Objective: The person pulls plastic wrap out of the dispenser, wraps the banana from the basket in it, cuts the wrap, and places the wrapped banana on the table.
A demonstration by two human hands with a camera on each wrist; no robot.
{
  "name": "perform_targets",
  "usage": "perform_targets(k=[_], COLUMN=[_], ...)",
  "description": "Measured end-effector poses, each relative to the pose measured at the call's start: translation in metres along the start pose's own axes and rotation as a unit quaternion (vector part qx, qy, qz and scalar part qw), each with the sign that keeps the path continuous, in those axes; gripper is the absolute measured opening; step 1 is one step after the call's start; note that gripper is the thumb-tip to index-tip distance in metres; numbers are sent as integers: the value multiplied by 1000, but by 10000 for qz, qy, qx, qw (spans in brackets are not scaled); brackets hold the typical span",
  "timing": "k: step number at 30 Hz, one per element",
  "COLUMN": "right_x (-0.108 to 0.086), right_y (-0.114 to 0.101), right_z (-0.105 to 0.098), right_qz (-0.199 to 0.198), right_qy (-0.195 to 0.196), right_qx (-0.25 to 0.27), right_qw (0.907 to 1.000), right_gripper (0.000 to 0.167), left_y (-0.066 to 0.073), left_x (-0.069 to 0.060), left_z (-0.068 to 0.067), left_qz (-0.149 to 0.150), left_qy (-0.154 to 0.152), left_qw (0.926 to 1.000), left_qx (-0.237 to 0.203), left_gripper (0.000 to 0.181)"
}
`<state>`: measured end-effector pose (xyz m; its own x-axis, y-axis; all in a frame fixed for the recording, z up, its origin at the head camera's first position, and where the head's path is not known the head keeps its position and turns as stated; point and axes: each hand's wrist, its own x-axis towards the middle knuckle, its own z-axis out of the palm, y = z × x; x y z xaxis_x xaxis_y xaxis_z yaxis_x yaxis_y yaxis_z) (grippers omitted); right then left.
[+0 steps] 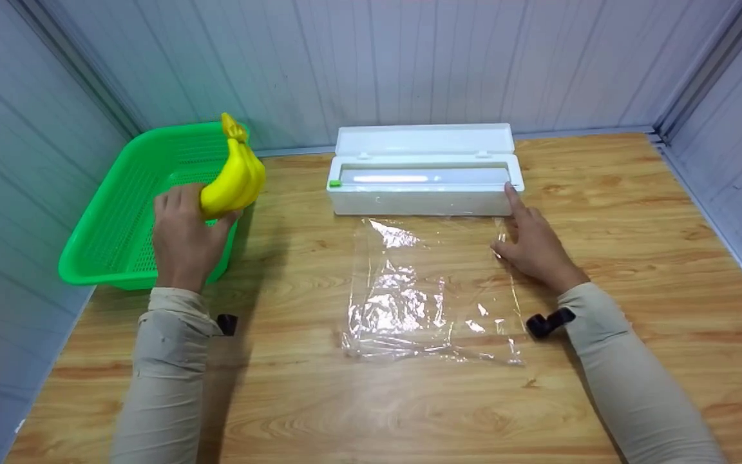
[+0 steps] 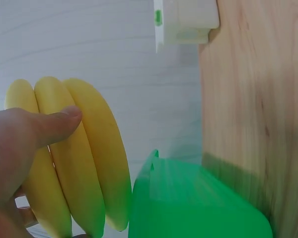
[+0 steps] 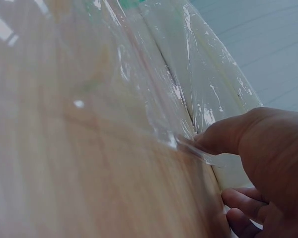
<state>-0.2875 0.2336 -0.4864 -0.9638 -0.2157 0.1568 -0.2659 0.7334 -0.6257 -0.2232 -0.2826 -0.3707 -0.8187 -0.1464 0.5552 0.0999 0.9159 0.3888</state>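
Pale panelled walls (image 1: 409,58) close in the far edge and both sides of the wood-grain desk (image 1: 635,225). Taking the middle of the transparent film as the clock's centre, with twelve at the far wall, the green basket (image 1: 107,222) stands between nine and ten, its sides perforated. The transparent film (image 1: 435,290) itself lies spread on the desk, wrinkled and glossy, its far end reaching the front of the box. That white box (image 1: 419,204) sits at twelve, its lid tipped back towards the wall.

Beige sleeves come in from the near side, the left sleeve (image 1: 168,386) from about eight and the right sleeve (image 1: 628,374) from about four. The left grip (image 1: 184,232), between nine and ten at the basket's desk-side rim, is grasping the bananas, its thumb laid across the middle one in the left wrist view. The right grip (image 1: 535,248), near two, is released: its index finger touches the box's front right corner, while its thumb touches the film's edge close by.

The yellow bananas (image 1: 239,183), a bunch of three, are held up at ten, stem pointing towards twelve. Smaller are the black wrist mounts (image 1: 548,323) and, smallest, a green tab (image 1: 335,183) at the box's front left corner.
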Motion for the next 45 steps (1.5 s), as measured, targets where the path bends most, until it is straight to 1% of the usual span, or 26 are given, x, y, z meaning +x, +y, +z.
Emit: perform_targets(k=[3,6,10,14,21,31,40,45], right_x=[0,0,0,0,1,0,0,-1], right_y=[0,1,1,2,2,2,1,2], right_z=[1,1,2,1,1,2,2,1], right_qz=[-21,-24,-53,-50,-11,-60,-64,-70], right_qy=[1,-11,-13,-5,-41,33,27,39], right_qx=[21,36,45,20,-43,-23,5,6], right_qw=[10000,10000,10000,10000,10000,10000,10000,10000], right_gripper=[107,106,106,106,108,109,109,109], left_y=[6,10,13,16,24,34,43,48], left_x=[-1,-2,-3,-5,-8,-11,-15,-15], left_z=[2,3,6,9,14,27,31,34], left_qz=[69,120,128,173,409,723,772,740], left_qy=[-68,-199,-351,-353,-364,-559,-690,-804], left_qw=[9999,9996,9993,9992,9983,9955,9944,9939], left_qx=[-113,-168,-78,4,-196,-249,-207,-164], left_gripper=[49,48,49,49,47,48,50,50])
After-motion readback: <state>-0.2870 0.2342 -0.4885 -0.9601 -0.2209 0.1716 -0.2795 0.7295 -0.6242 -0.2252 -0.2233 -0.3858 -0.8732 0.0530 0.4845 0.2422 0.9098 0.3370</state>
